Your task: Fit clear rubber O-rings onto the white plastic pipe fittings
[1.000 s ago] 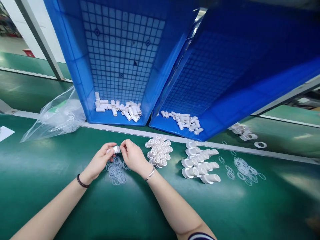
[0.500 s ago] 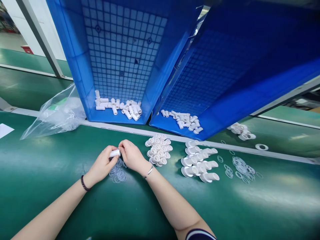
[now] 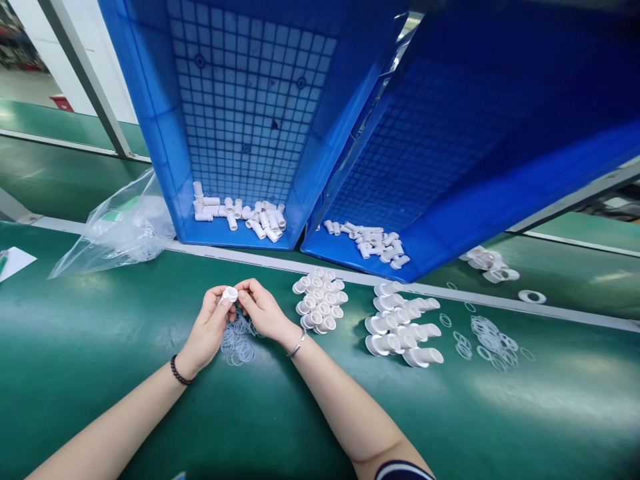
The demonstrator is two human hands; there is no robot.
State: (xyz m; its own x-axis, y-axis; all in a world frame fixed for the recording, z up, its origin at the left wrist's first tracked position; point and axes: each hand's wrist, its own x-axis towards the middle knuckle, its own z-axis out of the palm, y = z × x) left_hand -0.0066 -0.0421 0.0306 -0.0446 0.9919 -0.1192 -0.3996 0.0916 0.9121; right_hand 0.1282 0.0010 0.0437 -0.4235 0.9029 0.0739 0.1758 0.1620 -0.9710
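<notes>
A short white plastic pipe fitting [image 3: 230, 294] is gripped in the fingers of my left hand [image 3: 206, 331], its open end facing up. My right hand [image 3: 266, 313] is closed at the fitting's right side, thumb and fingers pinched together. Whatever lies between those fingertips is too small to make out. Just below both hands is a loose pile of thin clear rings [image 3: 238, 347] on the green work surface [image 3: 240, 420]. Right of my right hand stands a tight cluster of upright white fittings [image 3: 320, 300].
Flanged white fittings [image 3: 403, 325] stand in rows farther right, beside more clear rings [image 3: 493, 340]. Two tilted blue crates [image 3: 240, 243] [image 3: 360, 263] behind hold loose white fittings. A clear plastic bag [image 3: 120, 230] lies at left. White ring-shaped parts [image 3: 532, 297] lie beyond the rail.
The fitting has turned from lying sideways to showing its open end upward. My left hand has rotated with it, and my right hand stays close against it.
</notes>
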